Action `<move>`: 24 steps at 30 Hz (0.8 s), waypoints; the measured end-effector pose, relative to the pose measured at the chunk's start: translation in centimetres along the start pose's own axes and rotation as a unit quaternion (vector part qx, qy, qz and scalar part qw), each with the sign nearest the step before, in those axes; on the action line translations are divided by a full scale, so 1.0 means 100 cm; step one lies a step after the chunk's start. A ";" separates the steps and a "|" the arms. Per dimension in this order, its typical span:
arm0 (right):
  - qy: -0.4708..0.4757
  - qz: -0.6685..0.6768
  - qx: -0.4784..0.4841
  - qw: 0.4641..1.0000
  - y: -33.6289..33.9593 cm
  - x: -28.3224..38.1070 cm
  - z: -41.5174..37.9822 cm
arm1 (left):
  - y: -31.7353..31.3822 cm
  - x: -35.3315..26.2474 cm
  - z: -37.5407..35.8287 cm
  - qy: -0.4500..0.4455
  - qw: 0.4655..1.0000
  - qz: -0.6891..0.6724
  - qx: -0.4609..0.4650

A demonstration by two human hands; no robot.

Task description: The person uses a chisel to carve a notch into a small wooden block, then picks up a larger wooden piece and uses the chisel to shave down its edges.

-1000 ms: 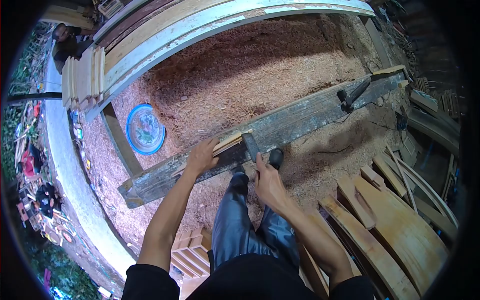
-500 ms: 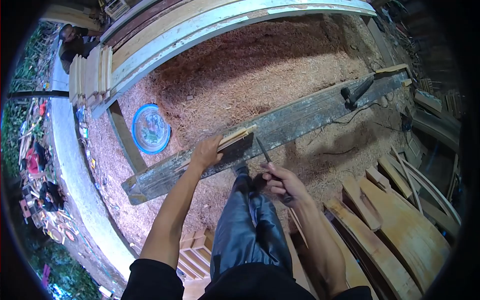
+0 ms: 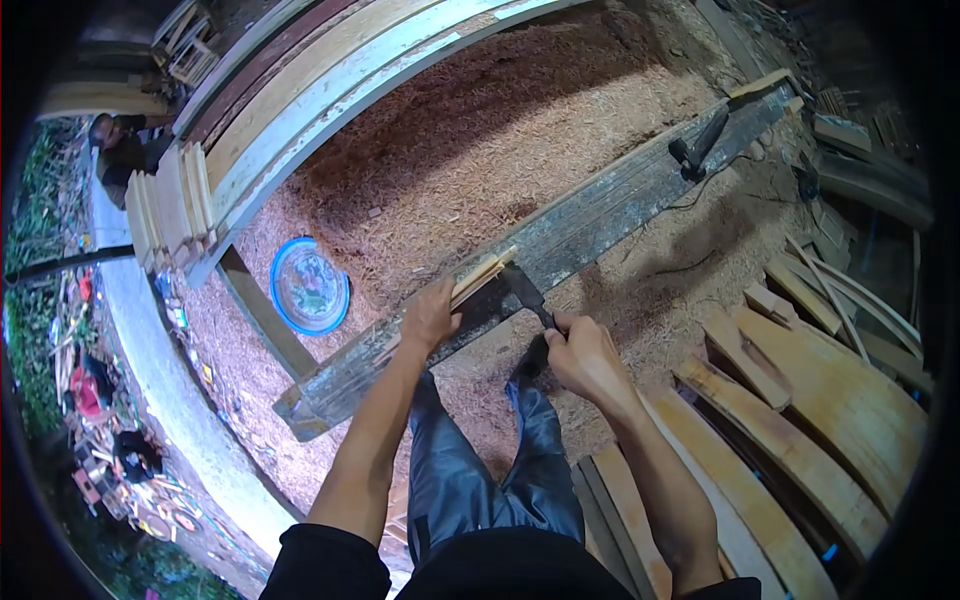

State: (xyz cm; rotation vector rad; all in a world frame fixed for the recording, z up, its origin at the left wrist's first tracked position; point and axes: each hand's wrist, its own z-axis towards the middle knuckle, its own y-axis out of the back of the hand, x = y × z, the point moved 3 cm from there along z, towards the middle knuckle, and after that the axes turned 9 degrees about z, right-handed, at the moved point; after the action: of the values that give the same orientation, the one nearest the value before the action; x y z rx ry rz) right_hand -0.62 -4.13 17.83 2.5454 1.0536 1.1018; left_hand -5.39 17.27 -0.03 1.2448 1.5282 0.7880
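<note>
My left hand (image 3: pixel 430 318) is closed around thin wooden strips (image 3: pixel 484 277), pressing them down on the long weathered plank (image 3: pixel 600 233). The strips' pale ends stick out up and to the right of my fingers. My right hand (image 3: pixel 580 350) grips the handle of a dark, broad-bladed tool (image 3: pixel 524 290). Its blade lies over the plank, just right of and below the strip ends. Whether the blade touches the wood I cannot tell.
A blue-rimmed round basin (image 3: pixel 309 286) sits on the shavings beyond the plank. A black power tool (image 3: pixel 697 150) rests farther right on the plank. Curved boards (image 3: pixel 790 450) lie at the lower right. A person (image 3: pixel 125 155) is at the upper left beside stacked boards.
The blade has turned from edge-on to showing its flat side, and my right hand has moved slightly up and right. My feet are farther apart, and the whole view has tilted.
</note>
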 end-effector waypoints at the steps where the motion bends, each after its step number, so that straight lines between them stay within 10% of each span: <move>1: 0.021 0.000 -0.022 1.000 -0.004 0.008 -0.001 | 0.006 -0.003 -0.002 0.012 1.000 -0.001 0.005; 15: -0.135 0.062 -0.193 0.970 -0.087 0.038 0.000 | 0.010 0.019 -0.015 -0.099 0.988 -0.114 -0.020; 24: -0.064 0.094 -0.320 0.941 -0.138 0.053 0.001 | -0.014 0.026 -0.038 -0.044 0.977 -0.198 0.069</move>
State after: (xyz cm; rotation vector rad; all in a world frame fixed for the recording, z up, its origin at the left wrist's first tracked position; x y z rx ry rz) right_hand -5.50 9.55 15.10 2.1648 0.3349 1.0765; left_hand -9.48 19.72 -0.80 1.0100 1.7075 0.3657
